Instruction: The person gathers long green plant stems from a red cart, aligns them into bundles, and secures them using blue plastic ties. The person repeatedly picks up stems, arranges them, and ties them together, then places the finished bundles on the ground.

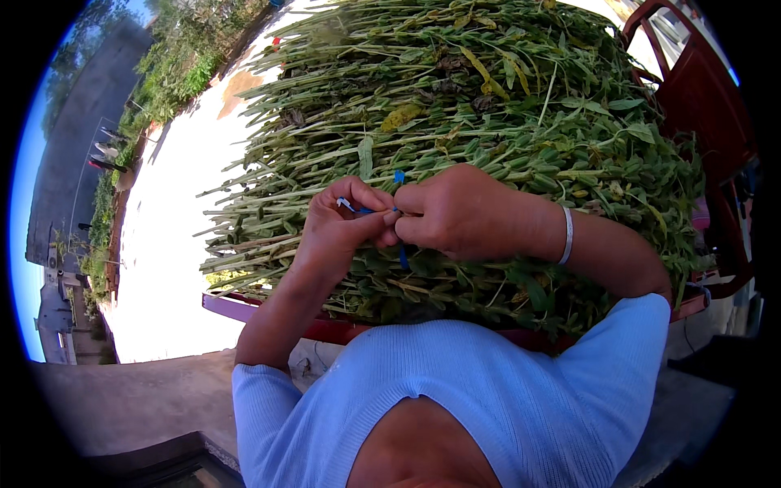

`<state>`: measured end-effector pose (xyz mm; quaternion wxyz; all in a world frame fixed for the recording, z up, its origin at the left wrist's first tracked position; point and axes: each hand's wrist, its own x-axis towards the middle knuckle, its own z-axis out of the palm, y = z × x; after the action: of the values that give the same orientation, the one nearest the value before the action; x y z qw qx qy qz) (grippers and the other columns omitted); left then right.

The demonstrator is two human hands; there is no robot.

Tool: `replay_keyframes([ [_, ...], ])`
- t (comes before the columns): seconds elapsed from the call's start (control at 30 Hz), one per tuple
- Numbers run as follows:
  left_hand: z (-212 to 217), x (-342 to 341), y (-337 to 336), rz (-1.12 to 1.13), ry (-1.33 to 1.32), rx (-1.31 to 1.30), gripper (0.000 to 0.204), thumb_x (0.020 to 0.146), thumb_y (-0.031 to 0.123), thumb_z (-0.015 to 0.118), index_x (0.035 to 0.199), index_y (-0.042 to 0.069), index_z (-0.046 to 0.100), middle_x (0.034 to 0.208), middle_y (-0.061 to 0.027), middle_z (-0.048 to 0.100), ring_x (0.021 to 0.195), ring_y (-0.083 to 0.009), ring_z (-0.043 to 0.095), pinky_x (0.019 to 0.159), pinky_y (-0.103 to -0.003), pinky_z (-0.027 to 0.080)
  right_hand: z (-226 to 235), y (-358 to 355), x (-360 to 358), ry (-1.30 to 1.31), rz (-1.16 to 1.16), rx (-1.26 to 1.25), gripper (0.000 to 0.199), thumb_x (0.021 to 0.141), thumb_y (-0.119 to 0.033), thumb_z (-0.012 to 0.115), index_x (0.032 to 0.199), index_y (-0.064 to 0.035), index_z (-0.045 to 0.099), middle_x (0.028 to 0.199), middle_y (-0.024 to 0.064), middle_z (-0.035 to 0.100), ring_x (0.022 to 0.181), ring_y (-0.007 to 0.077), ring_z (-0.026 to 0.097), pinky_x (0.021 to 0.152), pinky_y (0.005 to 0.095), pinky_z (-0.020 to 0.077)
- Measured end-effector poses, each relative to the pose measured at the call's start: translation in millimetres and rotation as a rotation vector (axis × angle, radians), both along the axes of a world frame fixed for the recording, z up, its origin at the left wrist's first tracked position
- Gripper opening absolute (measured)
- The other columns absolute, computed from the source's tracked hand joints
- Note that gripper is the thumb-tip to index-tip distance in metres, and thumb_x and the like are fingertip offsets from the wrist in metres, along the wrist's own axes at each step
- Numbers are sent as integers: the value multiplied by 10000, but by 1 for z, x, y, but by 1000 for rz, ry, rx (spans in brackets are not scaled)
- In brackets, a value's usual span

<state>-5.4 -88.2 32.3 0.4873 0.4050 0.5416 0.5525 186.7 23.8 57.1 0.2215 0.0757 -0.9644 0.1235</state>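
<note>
A thick heap of cut green stalks (488,106) with leaves and pods lies in front of me, their bare ends pointing left. Over the near part of the heap, my left hand (346,215) pinches a thin blue strip (403,259) between thumb and fingers. Right against it, my right hand (451,213) is closed, its fingertips also on the strip. One bit of blue shows above the fingers and another hangs below them over the stalks. How the strip runs between my fingertips is hidden.
The heap rests on a dark red frame (329,330) whose edge runs close before my body. A red metal upright part (704,98) stands at the far right. Bright paved ground (175,236) lies left, bordered by plants (175,69) and a grey wall (81,106).
</note>
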Motion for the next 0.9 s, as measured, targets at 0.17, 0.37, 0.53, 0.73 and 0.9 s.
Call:
replay_keyframes([
  [0.17, 15, 15, -6, 14, 25, 8, 164, 785, -114, 618, 806, 41, 572, 877, -80, 652, 659, -119, 625, 582, -228, 524, 0, 35, -9, -64, 96, -518, 125, 785, -118, 698, 870, -39, 653, 777, 85, 568, 693, 248, 589, 612, 376, 473],
  [0.37, -3, 7, 2, 15, 987, 616, 170, 664, -121, 627, 735, 26, 576, 864, -93, 643, 658, -187, 602, 624, -287, 505, -14, 54, -38, -106, 148, -588, 114, 765, -57, 696, 879, -56, 707, 782, 78, 574, 729, 223, 567, 649, 349, 448],
  [0.53, 3, 12, 3, -51, 1607, 925, 227, 567, -29, 686, 778, 9, 611, 907, -124, 646, 659, -225, 592, 618, -329, 477, -23, 49, -43, -22, 109, -531, 160, 749, -43, 707, 902, -86, 723, 760, 72, 545, 730, 224, 561, 643, 350, 436],
  [0.73, 1, 0, 5, -94, 1670, 1111, 243, 574, 5, 702, 805, -10, 628, 975, -151, 650, 693, -230, 595, 636, -358, 473, -31, 50, -49, -27, 161, -606, 162, 734, -32, 717, 893, -63, 719, 792, 66, 570, 762, 227, 575, 662, 344, 447],
  [0.9, 2, -5, 8, -83, 1622, 1154, 223, 622, -4, 719, 829, -11, 635, 995, -158, 655, 726, -241, 612, 650, -376, 494, -35, 52, -50, -49, 185, -725, 115, 721, -20, 711, 832, -40, 688, 800, 69, 567, 757, 219, 579, 659, 334, 459],
])
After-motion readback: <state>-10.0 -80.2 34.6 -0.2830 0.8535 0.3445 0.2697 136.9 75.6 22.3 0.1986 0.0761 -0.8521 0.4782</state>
